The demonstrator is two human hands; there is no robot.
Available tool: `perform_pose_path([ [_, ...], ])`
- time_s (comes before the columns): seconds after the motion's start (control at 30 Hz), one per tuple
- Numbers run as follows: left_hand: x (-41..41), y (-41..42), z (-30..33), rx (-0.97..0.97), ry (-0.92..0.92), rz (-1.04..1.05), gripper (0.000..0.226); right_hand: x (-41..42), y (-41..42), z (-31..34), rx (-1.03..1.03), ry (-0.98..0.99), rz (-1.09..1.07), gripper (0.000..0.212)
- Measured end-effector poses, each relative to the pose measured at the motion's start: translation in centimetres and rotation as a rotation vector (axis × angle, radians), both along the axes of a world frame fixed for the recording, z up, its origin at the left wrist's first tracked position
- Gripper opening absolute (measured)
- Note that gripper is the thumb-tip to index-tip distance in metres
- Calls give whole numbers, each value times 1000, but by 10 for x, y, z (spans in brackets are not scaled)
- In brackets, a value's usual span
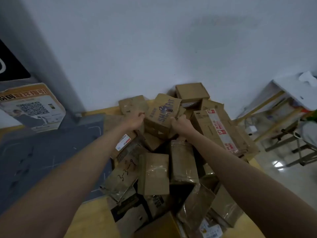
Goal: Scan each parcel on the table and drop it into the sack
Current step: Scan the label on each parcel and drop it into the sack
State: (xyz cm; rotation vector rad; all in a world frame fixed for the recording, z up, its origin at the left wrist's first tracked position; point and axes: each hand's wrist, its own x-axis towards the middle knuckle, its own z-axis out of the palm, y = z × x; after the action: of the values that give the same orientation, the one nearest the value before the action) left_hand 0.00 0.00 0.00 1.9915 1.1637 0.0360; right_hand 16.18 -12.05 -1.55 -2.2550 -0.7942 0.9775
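Both hands grip a printed parcel.

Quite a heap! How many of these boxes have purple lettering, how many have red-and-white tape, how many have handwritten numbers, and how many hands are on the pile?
Box with purple lettering: 1
Box with red-and-white tape: 1
Box with handwritten numbers: 1
Hands: 2, left hand and right hand
Total: 5

the fingertips of both hands are hidden behind the printed box. the poster text is too blurred to read. boxes at the bottom run off the edge.
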Motion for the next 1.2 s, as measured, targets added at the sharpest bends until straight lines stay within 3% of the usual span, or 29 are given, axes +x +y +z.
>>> perform_pose_path([
  [0.13, 13, -5, -5, -145, -36, 10, 46, 9, 8, -18, -1, 45, 7, 71],
  [0.37, 22, -17, -6, -77, -69, 21, 36, 13, 6, -15, 33, 181, 30, 31],
  [0.73, -51, -50, 6, 27, -205, 158, 35, -48, -18, 23, 247, 109, 208, 32],
  [0.9, -93, -69, 28, 144, -170, 241, 35, -81, -22, 35, 331, 63, 328, 38],
  [1.2, -179, -125, 31, 212, -81, 322, 45, -157, -53, 48, 276, 51, 491, 40],
])
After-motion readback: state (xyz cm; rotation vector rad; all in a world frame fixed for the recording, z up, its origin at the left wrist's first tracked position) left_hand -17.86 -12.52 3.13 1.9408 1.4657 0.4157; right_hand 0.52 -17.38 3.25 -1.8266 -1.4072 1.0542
